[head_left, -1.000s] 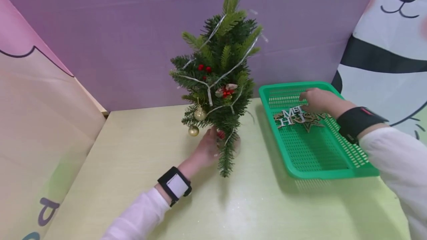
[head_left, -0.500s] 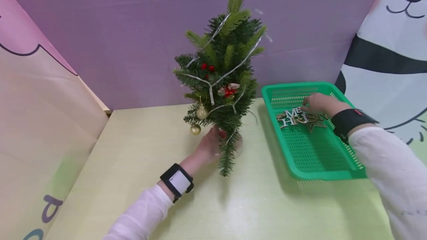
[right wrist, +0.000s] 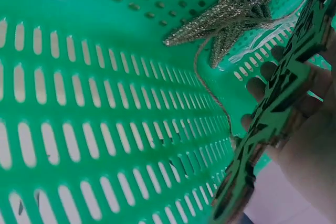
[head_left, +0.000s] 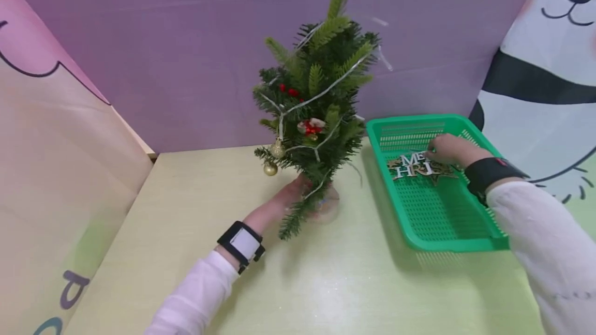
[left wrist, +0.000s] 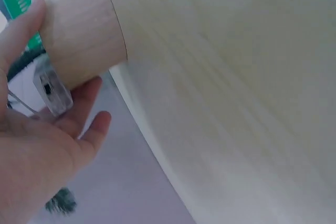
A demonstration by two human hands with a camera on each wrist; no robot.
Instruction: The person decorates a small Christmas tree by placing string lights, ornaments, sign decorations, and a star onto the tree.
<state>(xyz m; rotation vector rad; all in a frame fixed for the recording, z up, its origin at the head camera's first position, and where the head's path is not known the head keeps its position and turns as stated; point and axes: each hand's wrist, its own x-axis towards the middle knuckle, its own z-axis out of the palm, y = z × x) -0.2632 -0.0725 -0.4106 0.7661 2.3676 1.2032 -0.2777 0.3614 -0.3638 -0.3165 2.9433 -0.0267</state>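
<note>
A small artificial Christmas tree stands on the table, strung with clear lights, red berries and gold baubles. My left hand grips its round wooden base, thumb on one side and fingers on the other. A clear plastic box with a wire lies against those fingers. In the head view, branches partly cover that hand. Inside the green basket, my right hand holds a lettered wooden sign by its edge. A glittery star with twine lies beside the sign in the right wrist view.
The basket stands to the right of the tree on the pale table. A purple cloth backdrop rises behind the table. Printed panels flank both sides, a panda panel on the right.
The tree has turned in my left hand, its lowest branch swinging left and its top shifting slightly right. In the basket, my right hand has closed on the sign, which has shifted slightly.
</note>
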